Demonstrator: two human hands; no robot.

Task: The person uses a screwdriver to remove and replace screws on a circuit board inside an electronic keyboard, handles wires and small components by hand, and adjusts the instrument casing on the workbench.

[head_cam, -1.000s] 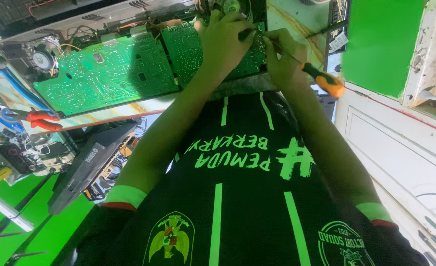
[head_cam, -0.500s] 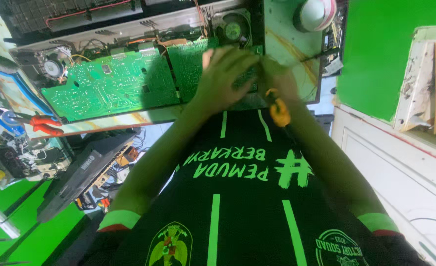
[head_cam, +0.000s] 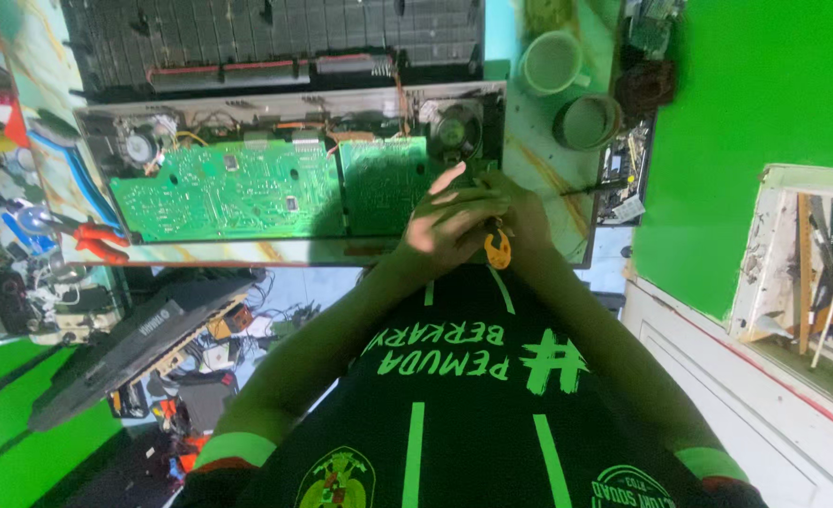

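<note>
My right hand is closed around a screwdriver; only the orange end of its handle shows, pointing back at my chest. My left hand lies across the right one with its fingers straight, covering the shaft and tip. Whether it grips the tool is hidden. Both hands hover over the right end of an opened keyboard chassis, beside a small green circuit board and just below a round speaker. A longer green circuit board fills the chassis to the left.
A black key panel lies behind the chassis. Two cups stand at the table's right end. Red-handled pliers lie at the left. A black keyboard cover leans lower left. A green wall and white window frame are on the right.
My hands have drawn together at the chassis's right end. The screwdriver has turned from lying sideways to handle end towards me. The view has tilted, showing more of the table's far side.
</note>
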